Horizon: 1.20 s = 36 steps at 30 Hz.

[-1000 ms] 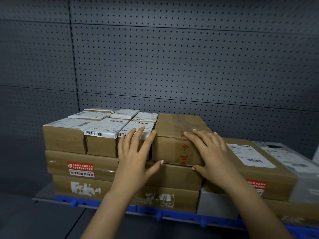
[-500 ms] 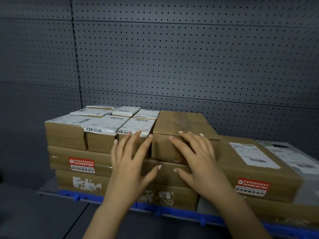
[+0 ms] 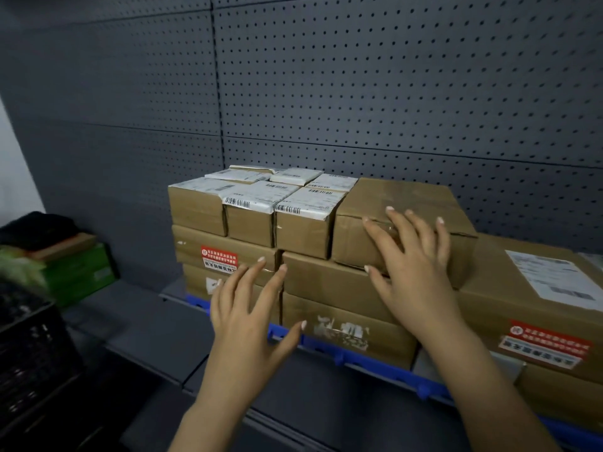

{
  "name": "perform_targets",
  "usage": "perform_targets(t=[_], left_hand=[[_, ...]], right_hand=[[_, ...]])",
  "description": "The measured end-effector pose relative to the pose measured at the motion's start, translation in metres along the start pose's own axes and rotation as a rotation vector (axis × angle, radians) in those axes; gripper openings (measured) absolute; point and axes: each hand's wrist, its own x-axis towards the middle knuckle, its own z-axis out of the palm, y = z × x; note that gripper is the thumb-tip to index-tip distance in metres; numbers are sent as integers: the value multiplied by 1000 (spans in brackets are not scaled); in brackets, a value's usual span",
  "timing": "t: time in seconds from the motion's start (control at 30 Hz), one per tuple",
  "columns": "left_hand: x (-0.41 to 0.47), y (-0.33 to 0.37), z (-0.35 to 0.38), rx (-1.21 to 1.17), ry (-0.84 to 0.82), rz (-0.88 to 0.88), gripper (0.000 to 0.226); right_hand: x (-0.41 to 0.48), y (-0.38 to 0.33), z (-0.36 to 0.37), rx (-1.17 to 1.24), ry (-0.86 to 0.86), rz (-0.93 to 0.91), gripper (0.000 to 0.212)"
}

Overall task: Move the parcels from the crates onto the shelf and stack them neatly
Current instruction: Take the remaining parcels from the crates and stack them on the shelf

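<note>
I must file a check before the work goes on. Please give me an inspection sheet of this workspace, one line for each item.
Surface: shelf with a blue front edge, loaded with parcels.
Job's things: plain brown parcel on the top row, beside small labelled parcels; large labelled parcel lower, to its right.
Clutter: green box at the left.
Grips: left hand open, fingers spread before the stack, contact unclear; right hand flat on the plain brown parcel.
Cables: nothing seen.
Surroundings: grey pegboard wall behind; black crate at lower left.
</note>
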Motion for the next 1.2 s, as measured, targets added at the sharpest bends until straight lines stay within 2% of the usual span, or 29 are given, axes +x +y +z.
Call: perform_targets(t=[0.37, 0.63, 0.87, 1.2], left_hand=[[4, 20, -2, 4, 3, 26, 70], [-17, -20, -30, 87, 33, -69, 68], [-42, -110, -88, 202, 74, -180, 70], [-130, -286, -216, 454, 136, -493, 72]], right_hand=[[-8, -13, -10, 140, 45, -92, 60], [-16, -81, 8, 337, -62, -169, 60], [0, -195, 41, 547, -176, -273, 51], [20, -449, 101, 766, -328, -599, 55]])
